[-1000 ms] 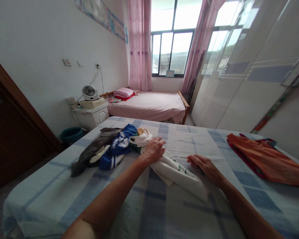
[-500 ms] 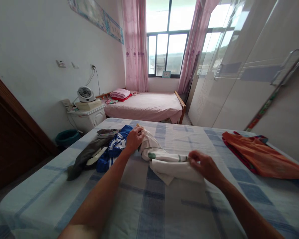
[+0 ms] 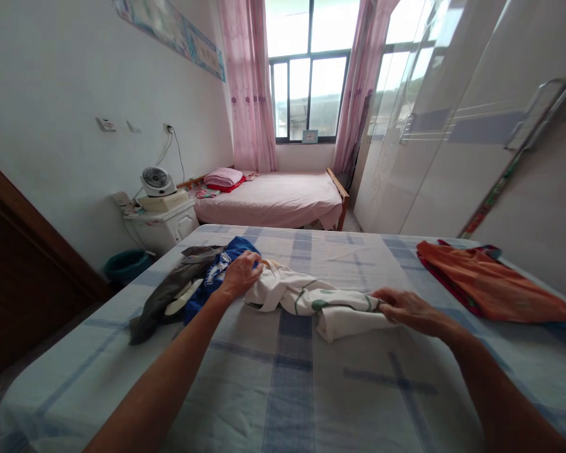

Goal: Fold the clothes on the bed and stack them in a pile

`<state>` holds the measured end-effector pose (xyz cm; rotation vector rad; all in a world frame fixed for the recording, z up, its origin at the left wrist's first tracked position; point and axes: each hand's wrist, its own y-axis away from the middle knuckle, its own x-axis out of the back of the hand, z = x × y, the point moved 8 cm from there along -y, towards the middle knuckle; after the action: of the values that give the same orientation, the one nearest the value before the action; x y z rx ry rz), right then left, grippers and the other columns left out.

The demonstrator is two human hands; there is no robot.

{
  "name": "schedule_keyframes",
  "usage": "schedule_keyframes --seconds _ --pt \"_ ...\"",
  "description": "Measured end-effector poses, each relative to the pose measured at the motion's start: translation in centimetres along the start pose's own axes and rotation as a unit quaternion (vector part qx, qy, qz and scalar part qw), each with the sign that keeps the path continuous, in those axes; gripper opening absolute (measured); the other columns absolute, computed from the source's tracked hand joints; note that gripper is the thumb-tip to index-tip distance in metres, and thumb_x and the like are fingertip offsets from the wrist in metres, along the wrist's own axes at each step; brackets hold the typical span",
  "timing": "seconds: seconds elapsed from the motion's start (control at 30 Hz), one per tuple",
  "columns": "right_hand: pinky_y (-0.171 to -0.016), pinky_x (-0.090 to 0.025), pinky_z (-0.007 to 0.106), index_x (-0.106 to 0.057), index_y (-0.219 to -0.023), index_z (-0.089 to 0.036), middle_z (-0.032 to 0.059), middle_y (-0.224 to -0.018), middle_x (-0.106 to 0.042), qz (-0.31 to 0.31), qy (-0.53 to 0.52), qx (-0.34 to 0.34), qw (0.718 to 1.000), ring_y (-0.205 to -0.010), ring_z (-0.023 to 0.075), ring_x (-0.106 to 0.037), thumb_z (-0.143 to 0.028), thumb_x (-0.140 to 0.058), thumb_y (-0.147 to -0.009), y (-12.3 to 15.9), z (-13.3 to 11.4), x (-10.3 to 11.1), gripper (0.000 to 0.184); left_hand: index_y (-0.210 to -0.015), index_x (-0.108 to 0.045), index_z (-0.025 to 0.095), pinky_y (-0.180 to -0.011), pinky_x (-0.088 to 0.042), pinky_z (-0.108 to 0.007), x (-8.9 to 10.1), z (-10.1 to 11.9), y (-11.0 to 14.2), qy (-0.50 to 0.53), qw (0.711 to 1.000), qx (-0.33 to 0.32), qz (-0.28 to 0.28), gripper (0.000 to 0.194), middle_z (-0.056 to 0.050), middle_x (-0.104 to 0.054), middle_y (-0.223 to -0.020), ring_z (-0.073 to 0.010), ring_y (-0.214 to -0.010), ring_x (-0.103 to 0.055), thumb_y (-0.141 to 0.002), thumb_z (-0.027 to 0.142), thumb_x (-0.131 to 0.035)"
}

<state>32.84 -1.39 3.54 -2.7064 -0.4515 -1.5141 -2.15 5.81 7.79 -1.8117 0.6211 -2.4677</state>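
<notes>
A white garment with green marks (image 3: 311, 299) lies stretched across the blue checked bedsheet (image 3: 287, 377) in front of me. My left hand (image 3: 240, 274) is closed on its left end, beside a blue and white jersey (image 3: 219, 270). My right hand (image 3: 403, 305) pinches the garment's right end, fingers pressed together. Both forearms reach out over the bed.
A grey garment (image 3: 170, 292) lies left of the jersey. An orange cloth (image 3: 485, 286) is spread at the bed's right side. Beyond stand a white nightstand with a fan (image 3: 158, 182), a teal bin (image 3: 125, 264), a pink bed (image 3: 278, 198) and a glossy wardrobe (image 3: 453, 145).
My hands took hold of the white garment's two ends and drew it out sideways; the left hand moved left toward the jersey, the right hand moved right.
</notes>
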Motion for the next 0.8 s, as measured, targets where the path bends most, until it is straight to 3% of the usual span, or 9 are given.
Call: schedule_keyframes --seconds 0.13,0.23,0.3,0.37,0.47,0.57,0.67,0.73,0.8 --pt "-0.07 -0.041 0.029 -0.065 -0.095 -0.021 0.0035 -0.089 -0.066 -0.017 0.012 -0.016 1.0 -0.081 0.0204 -0.058 -0.048 -0.043 -0.079 0.4 -0.6 0.1 0.039 -0.1 -0.065 0.016 -0.082 -0.045 -0.03 -3.4 2.0 -1.3 -0.01 0.998 0.009 -0.064 0.035 -0.012 -0.065 -0.104 -0.0241 -0.098 -0.06 -0.078 0.041 -0.053" --pt "-0.065 -0.04 0.028 -0.064 -0.086 -0.02 0.0033 -0.081 -0.064 -0.036 0.04 -0.024 0.998 -0.074 0.019 -0.055 -0.043 -0.047 -0.077 2.1 -0.8 0.4 0.03 -0.087 -0.067 0.018 -0.074 -0.045 -0.03 -4.2 2.5 -1.0 -0.022 0.994 0.041 -0.098 0.021 -0.01 -0.068 -0.089 -0.0234 -0.088 -0.063 -0.077 0.03 -0.053" --pt "-0.066 -0.041 0.027 -0.063 -0.085 -0.02 0.0028 -0.08 -0.063 -0.032 0.021 -0.005 0.999 -0.074 0.0184 -0.055 -0.042 -0.046 -0.08 3.9 -1.1 1.1 0.028 -0.081 -0.067 0.018 -0.07 -0.044 -0.027 -2.9 3.0 -0.2 0.028 0.996 0.021 -0.087 0.017 -0.006 -0.068 -0.08 -0.0199 -0.08 -0.063 -0.075 0.023 -0.051" --pt "-0.068 -0.043 0.027 -0.062 -0.089 -0.021 0.0026 -0.083 -0.062 -0.027 -0.036 0.018 0.999 -0.077 0.0183 -0.055 -0.045 -0.045 -0.082 5.8 -1.4 2.2 0.03 -0.079 -0.065 0.017 -0.063 -0.043 -0.024 -0.4 3.3 0.8 0.153 0.986 -0.008 -0.071 0.016 -0.003 -0.066 -0.073 -0.0161 -0.07 -0.06 -0.073 0.024 -0.052" --pt "-0.065 -0.046 0.027 -0.061 -0.092 -0.021 0.003 -0.083 -0.062 0.003 -0.097 0.013 0.995 -0.075 0.0187 -0.056 -0.05 -0.049 -0.08 6.9 -1.0 4.7 0.034 -0.077 -0.062 0.016 -0.049 -0.038 -0.019 4.1 2.4 1.4 0.363 0.932 0.013 -0.001 0.018 0.002 -0.059 -0.063 -0.0104 -0.053 -0.051 -0.072 0.031 -0.054" --pt "-0.068 -0.046 0.03 -0.061 -0.089 -0.021 0.005 -0.086 -0.064 0.138 -0.041 0.004 0.99 -0.077 0.0208 -0.058 -0.046 -0.051 -0.079 4.5 -0.5 8.8 0.03 -0.074 -0.058 0.015 -0.041 -0.032 -0.018 6.5 0.6 -0.5 0.445 0.885 0.083 0.113 0.017 0.005 -0.05 -0.056 -0.0069 -0.043 -0.04 -0.069 0.031 -0.056" --pt "-0.079 -0.045 0.037 -0.06 -0.097 -0.018 0.0108 -0.094 -0.064 0.353 0.06 -0.027 0.933 -0.085 0.025 -0.059 -0.036 -0.048 -0.079 1.0 0.0 12.8 0.028 -0.08 -0.057 0.015 -0.042 -0.037 -0.019 5.8 -0.6 -3.9 0.436 0.862 0.135 0.219 0.014 0.003 -0.051 -0.065 -0.008 -0.045 -0.044 -0.072 0.026 -0.051" --pt "-0.086 -0.043 0.041 -0.057 -0.107 -0.015 0.0155 -0.105 -0.06 0.434 0.13 -0.024 0.891 -0.098 0.0284 -0.056 -0.029 -0.045 -0.079 -0.9 -0.4 13.3 0.034 -0.09 -0.056 0.014 -0.052 -0.046 -0.023 4.3 -0.7 -5.5 0.376 0.879 0.154 0.25 0.019 -0.003 -0.057 -0.08 -0.0111 -0.057 -0.054 -0.073 0.018 -0.048" --pt "-0.092 -0.04 0.044 -0.054 -0.114 -0.013 0.0173 -0.113 -0.057 0.439 0.166 -0.005 0.883 -0.108 0.0297 -0.052 -0.029 -0.042 -0.081 -2.0 -0.7 11.9 0.039 -0.099 -0.055 0.013 -0.068 -0.05 -0.028 2.8 0.0 -5.8 0.302 0.915 0.128 0.235 0.026 -0.009 -0.058 -0.095 -0.0151 -0.074 -0.059 -0.074 0.015 -0.048"
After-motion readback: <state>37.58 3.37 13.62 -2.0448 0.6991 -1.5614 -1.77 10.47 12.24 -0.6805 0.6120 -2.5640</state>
